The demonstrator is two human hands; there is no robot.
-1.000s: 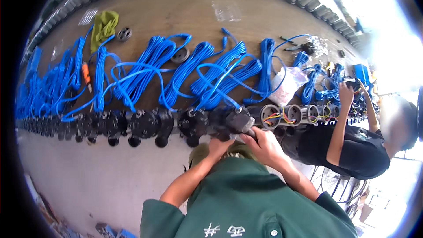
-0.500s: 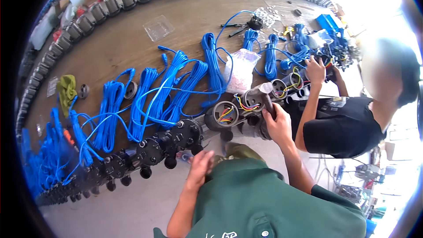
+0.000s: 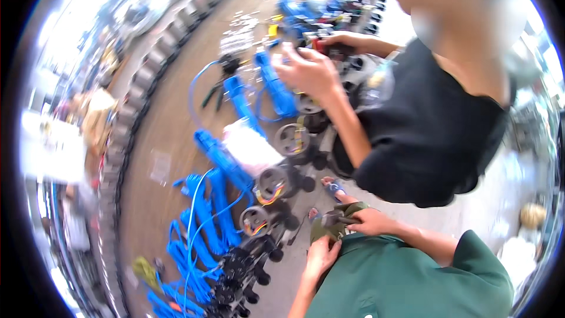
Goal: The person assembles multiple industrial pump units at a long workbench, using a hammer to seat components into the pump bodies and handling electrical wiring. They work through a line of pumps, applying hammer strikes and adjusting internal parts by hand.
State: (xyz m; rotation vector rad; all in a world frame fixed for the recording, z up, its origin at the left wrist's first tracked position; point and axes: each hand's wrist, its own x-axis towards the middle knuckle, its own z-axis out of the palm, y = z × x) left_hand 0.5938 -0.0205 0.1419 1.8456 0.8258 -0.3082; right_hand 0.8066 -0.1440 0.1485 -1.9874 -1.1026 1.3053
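Observation:
My right hand (image 3: 372, 222) is closed around the handle of a dark hammer (image 3: 333, 218), held low in front of my body above my olive trousers. My left hand (image 3: 320, 255) rests against the trousers beside the hammer; motion smears its fingers, so their grip is unclear. To the left of my hands, along the table edge, lie round grey housings (image 3: 255, 221) with coloured wires inside. Another housing (image 3: 272, 183) and one farther up (image 3: 292, 139) sit in the same row. Nearer to me, the row continues with black round parts (image 3: 236, 265).
Coiled blue cables (image 3: 215, 215) and a white plastic bag (image 3: 250, 146) lie on the brown table (image 3: 168, 212). Metal cylinders (image 3: 144, 76) line its far side. A co-worker in a black shirt (image 3: 424, 135) works close by on my right, hands over a pile of parts.
My view has turned to the right. My right hand has drawn back from the housings to my waist with the hammer, and my left hand has come close beside it.

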